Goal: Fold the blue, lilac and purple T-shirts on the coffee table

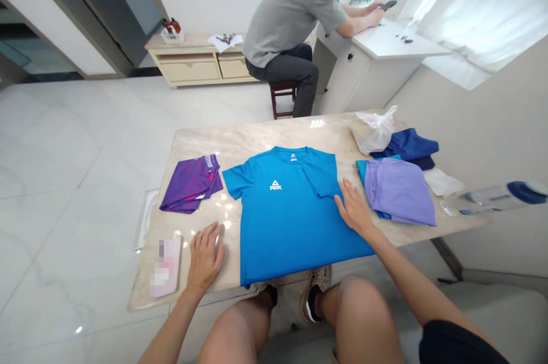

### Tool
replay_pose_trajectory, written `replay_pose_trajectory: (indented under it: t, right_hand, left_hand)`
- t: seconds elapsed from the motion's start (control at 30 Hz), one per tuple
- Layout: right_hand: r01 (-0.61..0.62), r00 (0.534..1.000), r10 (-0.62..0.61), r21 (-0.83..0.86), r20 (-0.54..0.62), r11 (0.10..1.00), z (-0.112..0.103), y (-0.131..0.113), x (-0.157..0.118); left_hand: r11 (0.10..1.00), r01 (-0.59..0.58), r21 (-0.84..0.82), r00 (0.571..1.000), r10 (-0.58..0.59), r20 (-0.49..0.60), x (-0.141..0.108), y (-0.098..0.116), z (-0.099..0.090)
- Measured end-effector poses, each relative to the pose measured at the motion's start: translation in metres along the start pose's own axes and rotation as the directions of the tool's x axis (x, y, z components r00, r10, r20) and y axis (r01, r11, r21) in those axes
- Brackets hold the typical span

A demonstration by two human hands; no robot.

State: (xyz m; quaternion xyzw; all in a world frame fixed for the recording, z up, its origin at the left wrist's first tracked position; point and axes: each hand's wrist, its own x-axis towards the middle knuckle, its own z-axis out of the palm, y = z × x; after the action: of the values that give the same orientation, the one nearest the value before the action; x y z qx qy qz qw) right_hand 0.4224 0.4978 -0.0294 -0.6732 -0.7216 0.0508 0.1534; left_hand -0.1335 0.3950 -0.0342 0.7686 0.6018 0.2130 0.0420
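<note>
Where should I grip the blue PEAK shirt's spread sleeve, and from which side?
Probably pinch the cuff of the spread sleeve with the left hand, coming from the near side: the cuff juts out flat from the blue shirt, while the purple garment lies close on its left.

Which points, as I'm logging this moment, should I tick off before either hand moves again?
1. Blue shirt face up on the table: ok, white chest logo showing.
2. Both sleeves arranged alike: not ok; the picture-left sleeve sticks out, the other lies inward over the front.
3. Right hand at the shirt: ok, open at its picture-right edge.
4. Left hand free: ok, open, holding nothing, beside the shirt.
5. Hem fully supported: cannot tell; it reaches the near table edge, and any overhang is unclear.
6. Lavender garment apart from the shirt: ok, gap visible.
</note>
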Motion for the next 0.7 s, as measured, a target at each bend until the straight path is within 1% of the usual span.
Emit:
replay_pose_trajectory:
  t: [0.07,0.17,0.2,0.27,0.3,0.37,0.43,0.47,0.53,0.6,0.67,0.7]
  right_hand:
    - [-0.027,1.0,0.028,0.013,-0.013,1.0,-0.002,0.011,-0.028]
    - [-0.139,0.989,0.14,0.005,-0.045,0.99,0.003,0.021,-0.056]
    - [-0.166,0.984,0.166,0.007,-0.056,0.986,0.006,0.022,-0.061]
    - [-0.179,0.981,0.18,0.022,-0.07,0.984,0.01,0.02,-0.066]
    - [-0.17,0.982,0.172,0.031,-0.077,0.985,0.011,0.019,-0.067]
    - [-0.138,0.986,0.141,0.047,-0.092,0.989,0.012,0.019,-0.069]
    - [-0.086,0.991,0.093,0.071,-0.1,0.994,0.012,0.021,-0.073]
    - [-0.059,0.992,0.069,0.09,-0.106,0.994,0.013,0.022,-0.076]
    - [-0.014,0.993,0.029,0.13,-0.118,0.991,0.015,0.025,-0.084]
    - [0.007,0.992,0.013,0.158,-0.129,0.987,0.017,0.026,-0.092]
    - [0.007,0.99,0.016,0.165,-0.138,0.986,0.019,0.025,-0.097]
    - [0.004,0.99,0.02,0.163,-0.143,0.987,0.02,0.024,-0.098]
  left_hand:
    - [1.0,-0.006,0.028,1.0,0.006,-0.01,0.001,-0.003,0.003]
    - [0.998,-0.016,0.059,1.0,0.016,0.001,0.004,-0.003,0.006]
    - [0.998,-0.012,0.063,1.0,0.011,0.011,0.006,0.0,0.006]
    - [0.998,0.014,0.065,0.999,-0.016,0.033,0.009,0.011,-0.001]
    - [0.997,0.04,0.063,0.998,-0.043,0.049,0.012,0.018,-0.005]
    - [0.989,0.139,0.043,0.983,-0.144,0.112,0.022,0.032,-0.017]
    - [0.962,0.271,0.023,0.946,-0.27,0.177,0.039,0.043,-0.028]
    - [0.942,0.336,0.02,0.923,-0.333,0.193,0.051,0.045,-0.031]
    - [0.892,0.452,0.028,0.875,-0.449,0.179,0.079,0.043,-0.033]
    - [0.827,0.561,0.035,0.817,-0.56,0.139,0.113,0.036,-0.028]
    - [0.756,0.654,0.025,0.749,-0.652,0.12,0.149,0.027,-0.016]
    - [0.728,0.685,0.016,0.722,-0.682,0.122,0.167,0.023,-0.008]
